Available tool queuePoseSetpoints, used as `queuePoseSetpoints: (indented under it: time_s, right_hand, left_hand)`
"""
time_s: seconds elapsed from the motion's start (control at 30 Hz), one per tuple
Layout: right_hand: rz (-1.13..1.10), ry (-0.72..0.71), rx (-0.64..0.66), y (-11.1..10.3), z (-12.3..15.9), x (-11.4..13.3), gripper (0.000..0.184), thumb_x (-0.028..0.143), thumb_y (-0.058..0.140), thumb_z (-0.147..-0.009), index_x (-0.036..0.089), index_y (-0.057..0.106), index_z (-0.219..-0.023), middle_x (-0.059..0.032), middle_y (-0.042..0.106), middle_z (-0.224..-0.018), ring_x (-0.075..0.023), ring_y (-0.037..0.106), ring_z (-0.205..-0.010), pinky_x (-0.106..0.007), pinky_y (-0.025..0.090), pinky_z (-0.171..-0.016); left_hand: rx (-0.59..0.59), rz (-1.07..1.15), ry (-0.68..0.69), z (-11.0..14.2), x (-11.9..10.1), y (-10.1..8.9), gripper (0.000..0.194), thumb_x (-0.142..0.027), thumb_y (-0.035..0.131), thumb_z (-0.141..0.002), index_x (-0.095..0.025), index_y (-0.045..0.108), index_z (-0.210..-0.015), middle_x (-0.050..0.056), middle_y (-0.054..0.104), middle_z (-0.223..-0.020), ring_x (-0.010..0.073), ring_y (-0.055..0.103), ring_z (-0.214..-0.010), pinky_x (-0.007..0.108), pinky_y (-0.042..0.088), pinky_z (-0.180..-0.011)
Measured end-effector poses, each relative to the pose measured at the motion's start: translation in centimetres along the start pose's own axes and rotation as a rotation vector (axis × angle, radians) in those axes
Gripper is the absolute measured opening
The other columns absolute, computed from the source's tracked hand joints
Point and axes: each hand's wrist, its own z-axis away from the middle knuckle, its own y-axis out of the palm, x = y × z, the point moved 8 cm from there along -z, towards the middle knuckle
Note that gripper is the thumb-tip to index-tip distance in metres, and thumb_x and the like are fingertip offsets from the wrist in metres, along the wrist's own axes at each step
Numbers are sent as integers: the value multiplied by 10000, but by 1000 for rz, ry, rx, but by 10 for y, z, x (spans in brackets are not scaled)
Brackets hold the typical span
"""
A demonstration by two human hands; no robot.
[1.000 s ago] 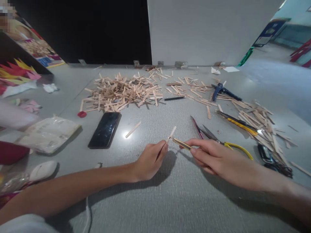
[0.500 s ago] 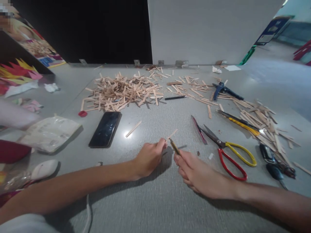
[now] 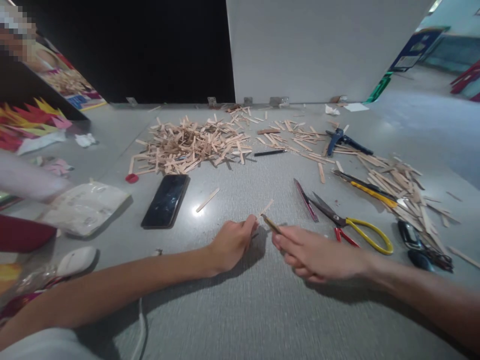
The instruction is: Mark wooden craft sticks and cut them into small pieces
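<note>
My left hand (image 3: 232, 244) rests on the grey table and pinches a thin wooden stick (image 3: 265, 207) that points up and to the right. My right hand (image 3: 318, 252) is closed on a small yellow-and-black cutter (image 3: 270, 223) whose tip touches the stick near my left fingers. Scissors with red and yellow handles (image 3: 350, 227) lie just right of my right hand, partly hidden behind it.
A big heap of wooden sticks (image 3: 191, 142) lies at the back, more sticks (image 3: 397, 187) at the right. A black phone (image 3: 166, 200), a loose stick (image 3: 207, 199), a dark red strip (image 3: 305, 199), blue pliers (image 3: 343, 140), a yellow-black tool (image 3: 369, 189) and a plastic bag (image 3: 84, 207) lie about.
My right hand drew back from the stretched-out position toward me, then shifted slightly right over the scissors' red handle. The cutter tip stays at the stick. My left hand barely moved.
</note>
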Motion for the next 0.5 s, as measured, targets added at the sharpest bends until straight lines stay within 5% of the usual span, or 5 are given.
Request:
queuePoseSetpoints:
  time_s: [0.13,0.27,0.43,0.5]
  right_hand:
    - [2,116,-73,-6,7,-1,317,501,353,-1144,273,390,-928,111,319,-632,-80,209,-450,-179,190,-414]
    - [165,-78,-197,-6,6,12,359,568,441,-1108,267,418,-914,78,384,-698,-105,337,-521,-232,295,-488]
    - [724,-355,-582,-31,27,50,40,268,580,-1034,230,569,-1042,-48,613,-881,-204,532,-775,-329,359,-683]
    - [871,-430,-666,-39,37,59,102,263,524,-1051,227,597,-990,-72,633,-901,-218,528,-774,-357,361,-723]
  left_hand:
    - [-4,42,-11,0,0,-1,159,-115,427,-993,-230,513,-923,-72,522,-582,139,496,-449,236,396,-537]
    - [-53,85,-58,-5,2,-6,231,-220,358,-1076,-233,526,-918,-55,531,-588,153,512,-473,247,380,-527]
    - [-119,141,-86,-6,2,-19,371,-306,252,-1122,-214,571,-958,-35,559,-607,160,524,-491,259,390,-533]
    - [-154,212,-82,-4,0,-26,448,-367,208,-1142,-183,612,-1082,-49,543,-591,155,514,-480,256,406,-540]
